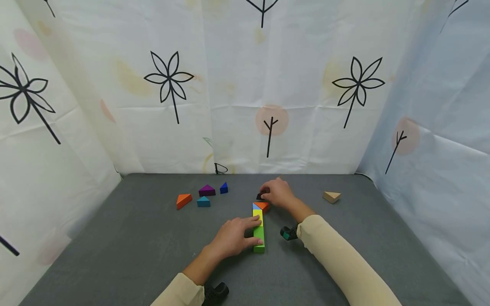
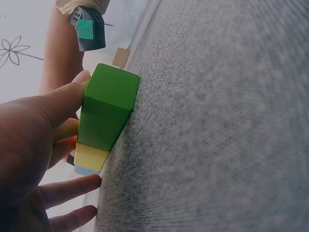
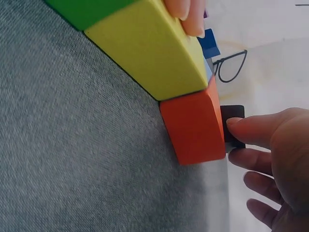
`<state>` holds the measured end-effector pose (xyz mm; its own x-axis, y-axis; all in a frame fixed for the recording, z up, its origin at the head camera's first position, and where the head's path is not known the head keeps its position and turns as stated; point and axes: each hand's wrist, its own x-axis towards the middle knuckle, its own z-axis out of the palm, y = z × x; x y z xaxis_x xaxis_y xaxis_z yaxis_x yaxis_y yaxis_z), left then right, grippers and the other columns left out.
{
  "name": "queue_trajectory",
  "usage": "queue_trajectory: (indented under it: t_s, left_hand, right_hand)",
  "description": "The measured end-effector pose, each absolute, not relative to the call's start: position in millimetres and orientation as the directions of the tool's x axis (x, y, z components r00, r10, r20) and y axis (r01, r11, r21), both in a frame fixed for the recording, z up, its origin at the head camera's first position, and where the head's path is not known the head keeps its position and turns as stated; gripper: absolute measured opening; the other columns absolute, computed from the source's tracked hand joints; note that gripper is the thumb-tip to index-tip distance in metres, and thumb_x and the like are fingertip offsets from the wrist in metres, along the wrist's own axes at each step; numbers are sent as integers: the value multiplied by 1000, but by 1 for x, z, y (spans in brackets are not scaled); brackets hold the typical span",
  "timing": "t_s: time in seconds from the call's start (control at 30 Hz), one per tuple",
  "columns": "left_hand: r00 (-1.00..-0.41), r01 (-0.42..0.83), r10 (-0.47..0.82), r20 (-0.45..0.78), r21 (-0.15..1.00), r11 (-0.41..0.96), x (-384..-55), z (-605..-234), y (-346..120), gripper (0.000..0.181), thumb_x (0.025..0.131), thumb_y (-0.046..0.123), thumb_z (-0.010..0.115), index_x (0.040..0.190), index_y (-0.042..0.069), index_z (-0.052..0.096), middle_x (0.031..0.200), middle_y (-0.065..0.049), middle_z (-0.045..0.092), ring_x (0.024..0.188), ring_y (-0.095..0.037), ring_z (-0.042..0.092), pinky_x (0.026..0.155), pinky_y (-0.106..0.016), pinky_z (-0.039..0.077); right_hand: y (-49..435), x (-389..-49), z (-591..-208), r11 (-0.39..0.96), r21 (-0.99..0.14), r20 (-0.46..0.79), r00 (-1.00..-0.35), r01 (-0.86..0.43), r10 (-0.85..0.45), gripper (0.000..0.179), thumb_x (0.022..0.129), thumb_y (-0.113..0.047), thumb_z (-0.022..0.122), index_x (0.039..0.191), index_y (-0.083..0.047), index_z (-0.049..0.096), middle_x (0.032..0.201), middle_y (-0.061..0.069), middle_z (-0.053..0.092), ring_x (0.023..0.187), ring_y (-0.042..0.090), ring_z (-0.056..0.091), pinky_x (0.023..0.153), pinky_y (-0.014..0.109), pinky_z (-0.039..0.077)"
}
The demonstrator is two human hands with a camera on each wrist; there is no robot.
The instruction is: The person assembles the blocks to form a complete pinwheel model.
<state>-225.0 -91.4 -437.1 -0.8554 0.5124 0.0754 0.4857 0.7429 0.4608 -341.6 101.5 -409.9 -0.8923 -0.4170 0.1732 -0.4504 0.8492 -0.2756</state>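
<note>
A green block [image 1: 259,233] and a yellow block [image 1: 257,212] lie end to end on the table. At the row's far end, a light blue triangular block [image 1: 255,206] sits beside an orange triangular block [image 1: 262,206]. My left hand [image 1: 232,236] rests on the row from the left, thumb on the green block and fingers extended over the yellow one. Just beyond the orange block, my right hand [image 1: 280,194] pinches a small black block [image 3: 233,116] between thumb and fingertips. In the right wrist view the black block is partly hidden behind the orange one.
To the left at the back lie an orange triangular block [image 1: 183,201], a purple one [image 1: 207,191], a teal one [image 1: 203,202] and a dark blue one [image 1: 223,188]. A wood-coloured block [image 1: 331,196] lies at right. Patterned cloth [image 1: 233,85] encloses the grey table [image 1: 153,255].
</note>
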Motion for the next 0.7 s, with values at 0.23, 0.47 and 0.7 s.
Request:
queue_trajectory:
  t_s: [0.23, 0.47, 0.7]
  left_hand:
    - [-858, 480, 508, 73, 463, 745, -224, -436, -91, 58, 87, 54, 67, 137, 26, 59, 144, 13, 48, 127, -21, 50, 99, -52, 40]
    - [-856, 481, 513, 67, 465, 743, -223, -435, -91, 58, 87, 54, 66, 137, 25, 59, 144, 13, 47, 126, -22, 51, 99, -52, 40]
    - [-856, 482, 512, 69, 465, 743, -223, -435, -92, 58, 87, 53, 66, 138, 25, 58, 144, 12, 47, 127, -22, 50, 99, -52, 39]
  right_hand:
    - [97, -341, -413, 840, -300, 147, -892, -452, -427, 18, 90, -21, 72, 106, -16, 75, 89, -1, 65, 88, 22, 51, 85, 45, 41]
    - [99, -340, -414, 821, -368, 136, -899, -436, -417, 18, 93, -23, 67, 109, -15, 74, 92, 2, 65, 90, 23, 51, 82, 44, 43]
    - [101, -343, -418, 813, -398, 169, -906, -424, -389, 17, 95, -21, 65, 108, -13, 74, 95, 4, 68, 95, 26, 57, 90, 49, 42]
